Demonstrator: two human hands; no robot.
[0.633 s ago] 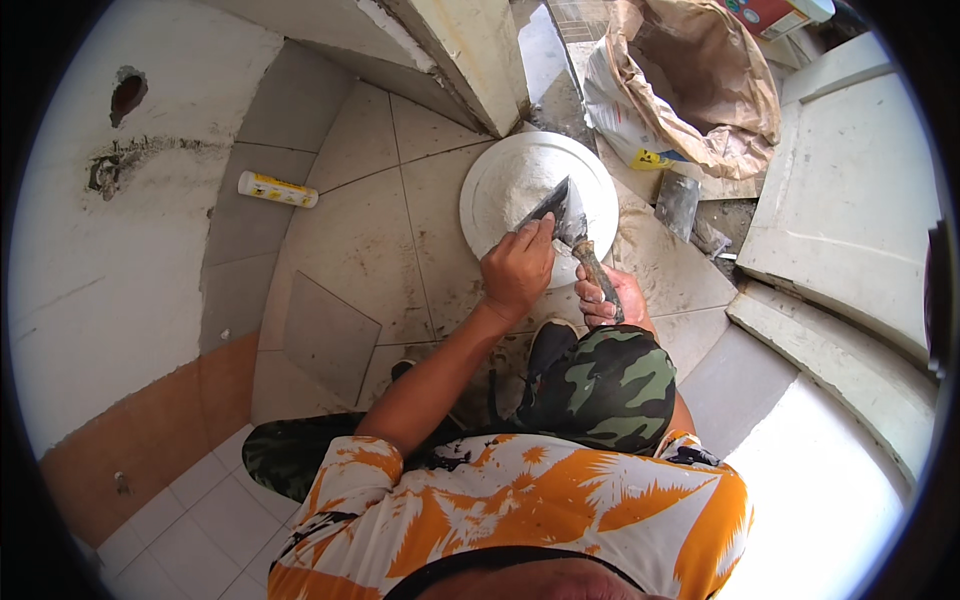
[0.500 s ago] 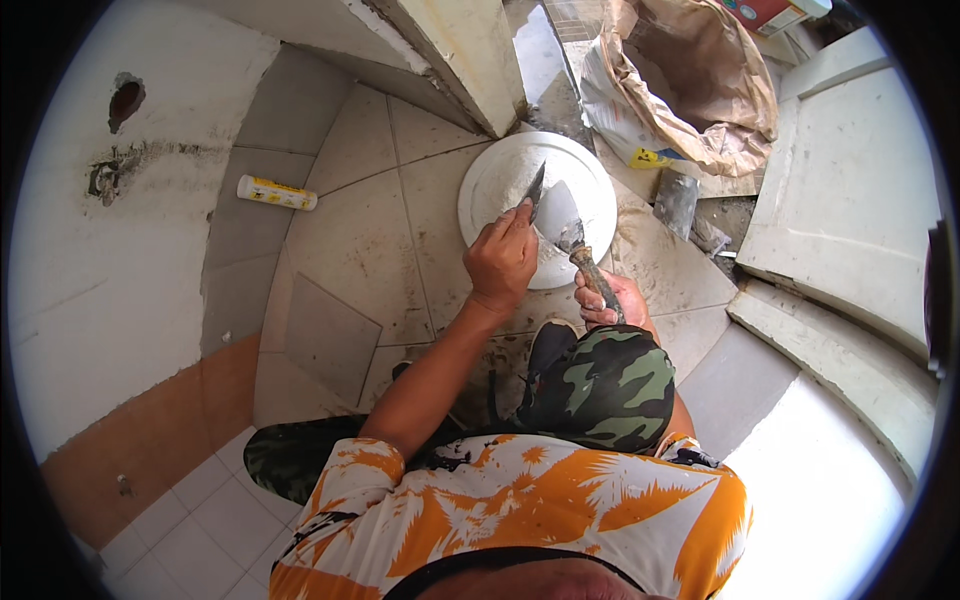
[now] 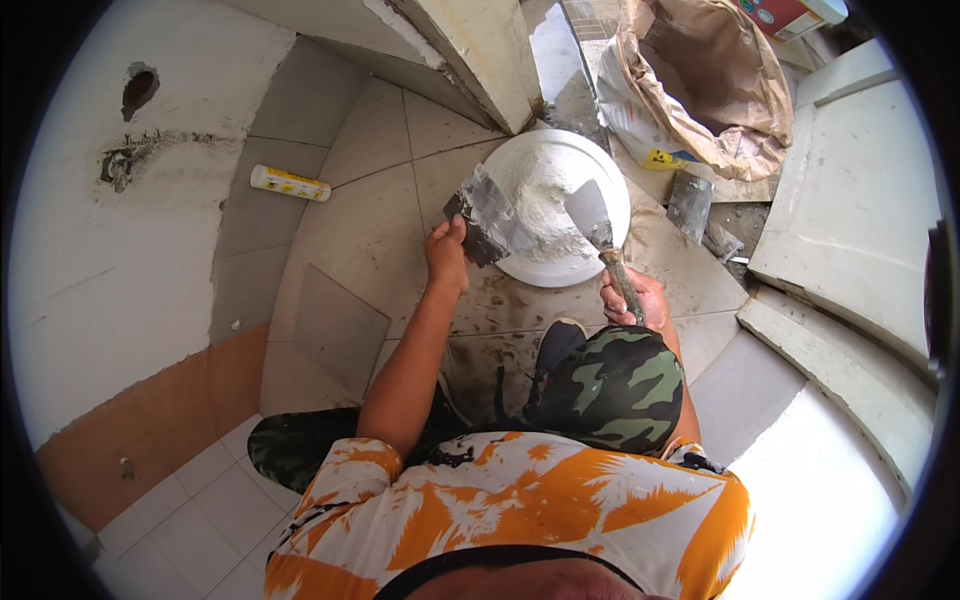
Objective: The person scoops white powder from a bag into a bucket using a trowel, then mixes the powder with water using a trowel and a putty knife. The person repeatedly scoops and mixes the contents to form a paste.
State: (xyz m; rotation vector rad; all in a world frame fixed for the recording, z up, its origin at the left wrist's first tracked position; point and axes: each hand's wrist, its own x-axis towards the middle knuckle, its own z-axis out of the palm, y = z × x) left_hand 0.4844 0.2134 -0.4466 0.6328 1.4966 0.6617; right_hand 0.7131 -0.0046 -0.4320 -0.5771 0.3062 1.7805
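White powder or paste (image 3: 545, 195) lies heaped on a round white lid-like plate (image 3: 612, 170) on the tiled floor. My left hand (image 3: 447, 255) is closed on the edge of a flat, dark plate (image 3: 487, 215), smeared with white, which overlaps the round plate's left rim. My right hand (image 3: 637, 298) grips the worn handle of a putty knife (image 3: 600, 225). Its broad metal blade is over the right side of the white heap; whether it touches cannot be told.
Beyond the round plate on the right stands an open brown paper sack (image 3: 700, 90). A yellow-and-white cartridge tube (image 3: 290, 183) lies by the left wall. A door-frame edge (image 3: 490, 70) juts in behind, and a pale panel (image 3: 850, 190) stands at right.
My left hand has moved left and nearer, and the flat plate has turned from edge-on to face-on, off the heap. The putty knife has shifted slightly right with my right hand.
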